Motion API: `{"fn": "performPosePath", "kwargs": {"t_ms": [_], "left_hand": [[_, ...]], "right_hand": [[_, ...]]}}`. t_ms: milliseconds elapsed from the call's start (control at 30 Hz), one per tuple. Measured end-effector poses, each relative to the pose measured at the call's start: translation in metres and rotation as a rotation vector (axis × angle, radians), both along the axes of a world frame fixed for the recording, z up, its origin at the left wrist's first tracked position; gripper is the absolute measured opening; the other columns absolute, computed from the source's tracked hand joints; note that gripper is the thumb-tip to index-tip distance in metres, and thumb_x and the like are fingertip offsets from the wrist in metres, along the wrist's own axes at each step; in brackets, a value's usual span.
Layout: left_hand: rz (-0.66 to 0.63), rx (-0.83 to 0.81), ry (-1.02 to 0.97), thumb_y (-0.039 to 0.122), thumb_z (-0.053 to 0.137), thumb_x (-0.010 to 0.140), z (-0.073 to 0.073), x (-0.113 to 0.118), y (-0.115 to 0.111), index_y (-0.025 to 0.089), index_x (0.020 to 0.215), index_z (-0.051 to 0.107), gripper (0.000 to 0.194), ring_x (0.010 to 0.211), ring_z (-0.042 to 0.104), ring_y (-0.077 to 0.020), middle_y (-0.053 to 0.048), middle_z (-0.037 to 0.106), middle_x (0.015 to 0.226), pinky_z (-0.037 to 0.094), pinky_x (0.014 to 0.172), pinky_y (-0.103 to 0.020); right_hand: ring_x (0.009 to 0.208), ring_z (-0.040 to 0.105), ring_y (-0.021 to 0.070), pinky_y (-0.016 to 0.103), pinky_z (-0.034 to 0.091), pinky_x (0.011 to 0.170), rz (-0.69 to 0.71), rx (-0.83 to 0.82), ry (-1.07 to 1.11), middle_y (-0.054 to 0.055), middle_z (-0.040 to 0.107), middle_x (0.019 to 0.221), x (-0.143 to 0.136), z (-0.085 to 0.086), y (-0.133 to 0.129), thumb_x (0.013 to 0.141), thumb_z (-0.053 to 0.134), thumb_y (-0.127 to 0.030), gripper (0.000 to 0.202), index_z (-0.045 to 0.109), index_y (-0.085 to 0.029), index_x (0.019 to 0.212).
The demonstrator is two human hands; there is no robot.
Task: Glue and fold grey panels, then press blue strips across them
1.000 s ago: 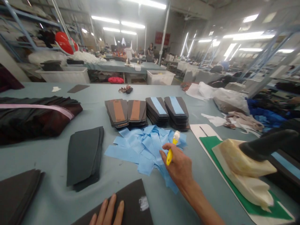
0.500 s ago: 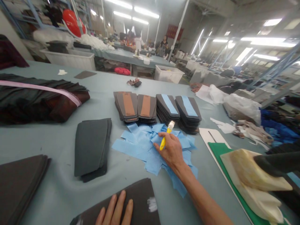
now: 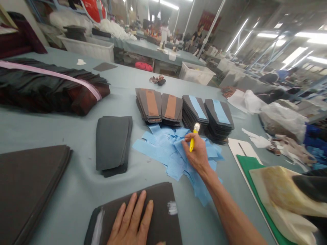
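Observation:
My left hand (image 3: 133, 217) lies flat with fingers spread on a stack of dark grey-brown fabric pieces (image 3: 160, 200). White smears, like glue, mark the stack's top piece near its left and right edges. A yellow-handled brush (image 3: 193, 141) with whitish bristles pointing up is gripped in my right hand (image 3: 198, 153). That hand is over a loose heap of light blue fabric strips (image 3: 163, 146), its thumb and forefinger at a strip; whether they pinch it I cannot tell. Beyond the heap stand dark stacks topped with blue strips (image 3: 221, 112) and others topped with brown strips (image 3: 152, 102).
A stack of dark grey panels (image 3: 112, 143) sits left of the strips, and larger dark panels (image 3: 28, 190) lie at the left edge. A pink-banded dark bundle (image 3: 51, 88) is behind them. At right are a green sheet (image 3: 249, 165) and a stained cream pad (image 3: 278, 183).
The view has shifted, so the table's things appear farther right and higher. My left hand still rests on the dark pieces. My right hand stays at the blue strips with the brush.

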State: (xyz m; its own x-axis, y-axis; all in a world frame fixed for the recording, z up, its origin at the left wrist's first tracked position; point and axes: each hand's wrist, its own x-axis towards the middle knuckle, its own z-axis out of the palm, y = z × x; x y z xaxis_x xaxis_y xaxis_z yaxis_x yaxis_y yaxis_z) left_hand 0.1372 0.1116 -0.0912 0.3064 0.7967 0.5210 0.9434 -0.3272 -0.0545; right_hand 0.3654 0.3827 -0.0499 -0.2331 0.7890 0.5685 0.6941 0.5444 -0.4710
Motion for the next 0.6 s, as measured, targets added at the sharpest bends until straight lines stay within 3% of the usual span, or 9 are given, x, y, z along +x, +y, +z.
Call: {"fn": "performPosePath", "kwargs": {"t_ms": [100, 233, 400, 600], "left_hand": [[0.028, 0.08, -0.046, 0.051, 0.054, 0.095, 0.003, 0.007, 0.001, 0.01, 0.13, 0.072, 0.058, 0.163, 0.026, -0.0335, -0.02, 0.072, 0.137, 0.008, 0.136, -0.048], [0.044, 0.095, -0.051, 0.051, 0.05, 0.097, 0.006, 0.009, 0.002, 0.01, 0.134, 0.07, 0.058, 0.139, 0.056, -0.0327, -0.019, 0.07, 0.141, 0.014, 0.135, -0.047], [0.066, 0.071, -0.054, 0.054, 0.05, 0.1, 0.009, 0.01, -0.002, 0.013, 0.143, 0.066, 0.061, 0.14, 0.058, -0.0313, -0.017, 0.066, 0.15, 0.02, 0.132, -0.045], [0.072, 0.035, -0.024, 0.059, 0.053, 0.098, 0.012, 0.013, -0.004, 0.013, 0.15, 0.06, 0.069, 0.145, 0.054, -0.0335, -0.017, 0.06, 0.158, 0.023, 0.128, -0.048]], "right_hand": [[0.09, 0.068, 0.0191, 0.041, 0.058, 0.089, 0.017, -0.044, 0.14, 0.002, 0.068, 0.097, 0.002, 0.019, -0.005, 0.103, 0.068, -0.047, 0.03, 0.065, -0.018, 0.112], [0.089, 0.067, 0.0188, 0.038, 0.056, 0.089, 0.049, -0.098, 0.314, 0.0, 0.066, 0.094, 0.002, 0.046, -0.014, 0.097, 0.067, -0.042, 0.022, 0.059, -0.025, 0.108], [0.077, 0.062, 0.0159, 0.032, 0.054, 0.076, 0.096, -0.155, 0.452, -0.003, 0.062, 0.087, 0.001, 0.066, -0.02, 0.091, 0.067, -0.043, 0.026, 0.054, -0.027, 0.107], [0.074, 0.059, 0.0157, 0.03, 0.052, 0.071, 0.15, -0.195, 0.475, -0.003, 0.062, 0.086, -0.007, 0.087, -0.025, 0.086, 0.065, -0.041, 0.028, 0.051, -0.028, 0.106]]}}
